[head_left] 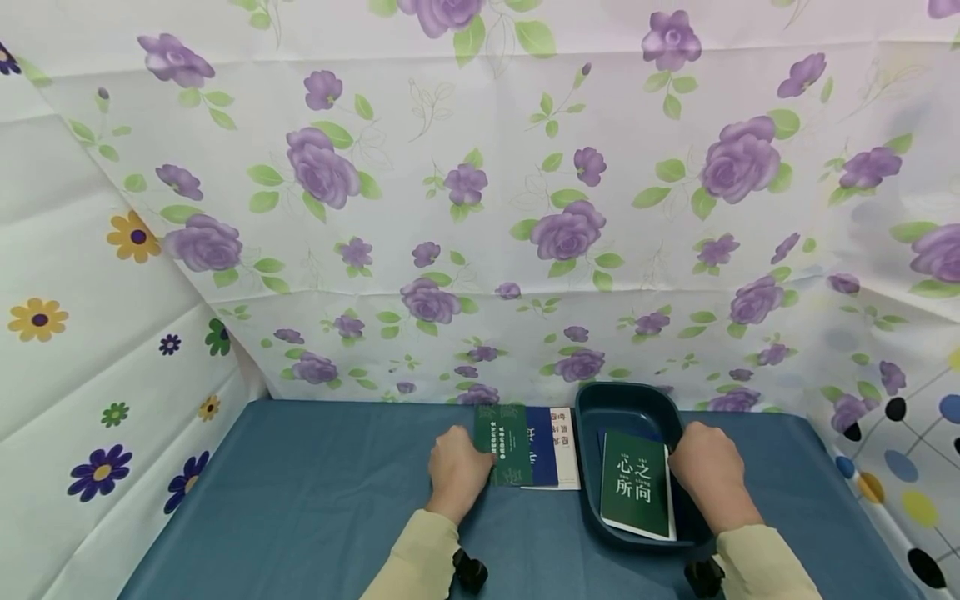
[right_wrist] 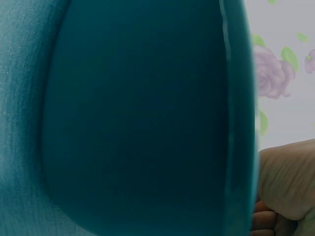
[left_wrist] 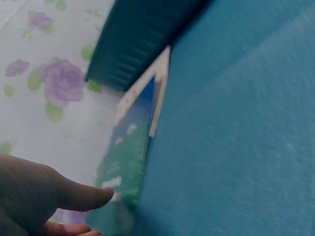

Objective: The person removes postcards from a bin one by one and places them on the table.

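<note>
My left hand (head_left: pixel 457 468) pinches the left edge of a green booklet (head_left: pixel 510 446), thumb on its cover. That booklet overlaps a blue booklet (head_left: pixel 542 446), which lies over a cream one (head_left: pixel 564 450), in a row on the table. My right hand (head_left: pixel 711 479) reaches over the right rim of a dark teal tray (head_left: pixel 630 393). Its thumb and finger appear to pinch the right edge of another green booklet (head_left: pixel 637 483), with white characters, inside the tray. Something blue shows beneath that booklet. The tray wall (right_wrist: pixel 142 118) hides the right fingertips in the right wrist view, where curled fingers (right_wrist: pixel 263 220) show.
A teal cloth covers the table (head_left: pixel 315 483). Behind it hangs a floral curtain (head_left: pixel 480 208), with more patterned cloth at the left (head_left: pixel 67 375) and right (head_left: pixel 907 475). The tray stands close to the cream booklet's right edge.
</note>
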{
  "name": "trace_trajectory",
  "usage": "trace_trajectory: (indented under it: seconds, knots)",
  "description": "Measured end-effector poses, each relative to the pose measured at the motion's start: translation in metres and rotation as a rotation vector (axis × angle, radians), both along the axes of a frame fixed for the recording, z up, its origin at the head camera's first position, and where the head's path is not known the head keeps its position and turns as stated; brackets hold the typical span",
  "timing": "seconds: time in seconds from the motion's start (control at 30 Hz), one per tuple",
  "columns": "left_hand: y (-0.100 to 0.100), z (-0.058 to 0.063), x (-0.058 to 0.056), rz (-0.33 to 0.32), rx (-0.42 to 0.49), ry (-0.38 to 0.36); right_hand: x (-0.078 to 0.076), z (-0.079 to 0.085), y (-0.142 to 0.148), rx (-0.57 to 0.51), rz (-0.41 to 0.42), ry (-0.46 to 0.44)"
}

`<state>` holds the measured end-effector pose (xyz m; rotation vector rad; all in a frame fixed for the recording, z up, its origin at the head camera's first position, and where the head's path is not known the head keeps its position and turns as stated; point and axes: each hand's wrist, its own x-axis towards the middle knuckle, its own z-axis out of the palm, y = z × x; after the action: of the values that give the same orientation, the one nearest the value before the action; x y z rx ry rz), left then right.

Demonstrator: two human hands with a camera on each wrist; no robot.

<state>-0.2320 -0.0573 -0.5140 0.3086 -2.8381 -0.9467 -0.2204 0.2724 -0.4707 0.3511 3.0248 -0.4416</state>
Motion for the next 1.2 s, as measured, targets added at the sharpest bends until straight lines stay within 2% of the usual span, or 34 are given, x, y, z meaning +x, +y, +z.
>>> trace_trajectory:
  seconds: [0.17,0.37,0.5,0.7,0.9,1.07,1.2]
  knots:
    - [0.006,0.019,0.001,-0.043,0.018,0.098,0.0,0.001,-0.001,-0.002,0.005,-0.004]
    - [0.03,0.047,0.007,-0.16,0.083,0.212,0.0,0.002,0.0,-0.001,0.011,0.001]
    - [0.048,0.06,0.009,-0.228,0.109,0.241,0.0,0.001,0.0,-0.004,0.009,0.001]
    - [0.073,0.073,0.013,-0.31,0.134,0.248,-0.001,0.0,0.0,0.007,0.006,0.009]
    - [0.099,0.071,0.018,-0.396,0.107,0.254,0.0,0.0,0.0,0.008,0.014,0.016]
    - [0.119,0.063,0.021,-0.443,0.053,0.272,-0.001,0.0,0.001,0.007,0.025,0.019]
    - [0.134,0.054,0.025,-0.48,0.005,0.251,-0.001,-0.001,0.001,0.021,0.026,0.019]
